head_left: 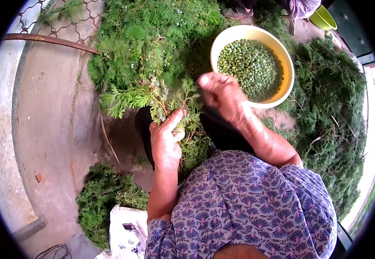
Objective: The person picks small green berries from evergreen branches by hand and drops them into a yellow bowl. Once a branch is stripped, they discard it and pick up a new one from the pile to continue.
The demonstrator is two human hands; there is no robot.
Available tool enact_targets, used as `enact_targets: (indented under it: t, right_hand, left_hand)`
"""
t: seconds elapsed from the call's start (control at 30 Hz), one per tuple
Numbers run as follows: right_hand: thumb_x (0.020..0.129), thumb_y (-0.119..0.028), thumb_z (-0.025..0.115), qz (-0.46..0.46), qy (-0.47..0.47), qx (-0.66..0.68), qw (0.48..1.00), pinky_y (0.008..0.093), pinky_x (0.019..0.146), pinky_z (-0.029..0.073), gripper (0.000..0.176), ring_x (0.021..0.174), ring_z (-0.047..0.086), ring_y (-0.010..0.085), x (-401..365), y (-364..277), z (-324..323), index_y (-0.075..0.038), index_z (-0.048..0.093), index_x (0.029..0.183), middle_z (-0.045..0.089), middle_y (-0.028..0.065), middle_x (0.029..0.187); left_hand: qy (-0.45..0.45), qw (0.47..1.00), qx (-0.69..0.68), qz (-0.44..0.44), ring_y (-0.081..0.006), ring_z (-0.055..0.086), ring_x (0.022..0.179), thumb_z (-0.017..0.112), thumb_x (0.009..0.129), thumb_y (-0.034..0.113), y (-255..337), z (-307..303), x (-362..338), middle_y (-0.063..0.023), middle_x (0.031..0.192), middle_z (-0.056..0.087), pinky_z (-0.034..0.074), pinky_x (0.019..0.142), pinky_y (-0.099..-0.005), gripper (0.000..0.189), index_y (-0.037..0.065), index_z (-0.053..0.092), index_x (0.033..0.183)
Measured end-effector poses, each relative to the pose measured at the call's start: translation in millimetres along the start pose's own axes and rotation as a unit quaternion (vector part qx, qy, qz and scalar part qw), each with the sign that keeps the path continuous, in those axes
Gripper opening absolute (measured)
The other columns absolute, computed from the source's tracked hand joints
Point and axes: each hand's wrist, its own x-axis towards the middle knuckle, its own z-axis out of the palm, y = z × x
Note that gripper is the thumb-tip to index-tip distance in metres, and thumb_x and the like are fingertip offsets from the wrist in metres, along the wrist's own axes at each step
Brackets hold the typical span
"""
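Note:
My left hand (167,140) is closed around a leafy arborvitae branch (129,97), thumb on top. Flat green sprays and a clump of pale, bluish cones (158,90) stick out beyond its fingers. To the right, my right hand (224,93) is raised at the near-left rim of a yellow basin (287,88), its fingers curled in and slightly blurred. Whatever it may hold is hidden. Small round green cones (252,64) fill much of the basin.
Cut green branches form a large heap (153,39) ahead, another pile (330,108) on the right and a smaller one (97,198) at lower left. A white sack (127,228) lies nearby. Another person's patterned clothing (304,7) and a green basin (324,18) appear at the top right.

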Motion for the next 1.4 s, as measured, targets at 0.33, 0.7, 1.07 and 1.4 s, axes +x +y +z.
enact_targets:
  t: [0.33, 0.7, 1.07, 1.4]
  right_hand:
    - [0.080, -0.014, 0.058, -0.179, 0.345, -0.447, 0.806, 0.0372, 0.092, 0.041, 0.039, 0.106, 0.052, 0.0261, 30, -40, -138, -0.007, 0.054, 0.119, 0.054, 0.0165, 0.116]
    - [0.082, -0.005, 0.059, -0.262, 0.317, -0.265, 0.872, 0.0260, 0.068, 0.051, 0.020, 0.077, 0.061, 0.0136, 19, -36, -106, -0.007, 0.064, 0.101, 0.066, 0.0078, 0.093]
    - [0.072, -0.003, 0.067, -0.288, -0.095, -0.332, 0.893, 0.0323, 0.065, 0.050, 0.019, 0.073, 0.061, 0.0268, -8, 25, 28, 0.002, 0.063, 0.090, 0.061, 0.0143, 0.079]
    - [0.073, -0.010, 0.066, -0.234, -0.112, -0.406, 0.876, 0.0382, 0.057, 0.045, 0.016, 0.065, 0.058, 0.0338, -6, 21, 20, 0.003, 0.057, 0.078, 0.056, 0.0175, 0.068]
  left_hand:
    - [-0.103, 0.992, -0.039, 0.058, -0.0231, 0.061, 0.078, 0.052, 0.082, 0.003, -16, -16, 9, -0.0174, 0.093, 0.063, 0.048, 0.066, -0.0331, 0.019, -0.005, 0.056, 0.099]
    - [-0.068, 0.982, -0.155, 0.085, -0.0234, 0.063, 0.083, 0.053, 0.086, 0.003, -29, -13, 12, -0.0107, 0.092, 0.064, 0.051, 0.073, -0.0326, 0.010, -0.001, 0.060, 0.091]
    - [-0.053, 0.987, -0.053, 0.144, 0.0006, 0.033, 0.053, 0.059, 0.084, 0.001, -41, -15, 14, 0.0054, 0.068, 0.052, 0.024, 0.044, -0.0165, 0.005, 0.001, 0.063, 0.081]
    - [-0.110, 0.984, 0.021, 0.142, -0.0095, 0.055, 0.063, 0.056, 0.085, 0.003, -42, -12, 9, -0.0036, 0.072, 0.058, 0.046, 0.060, -0.0210, 0.010, -0.003, 0.059, 0.078]
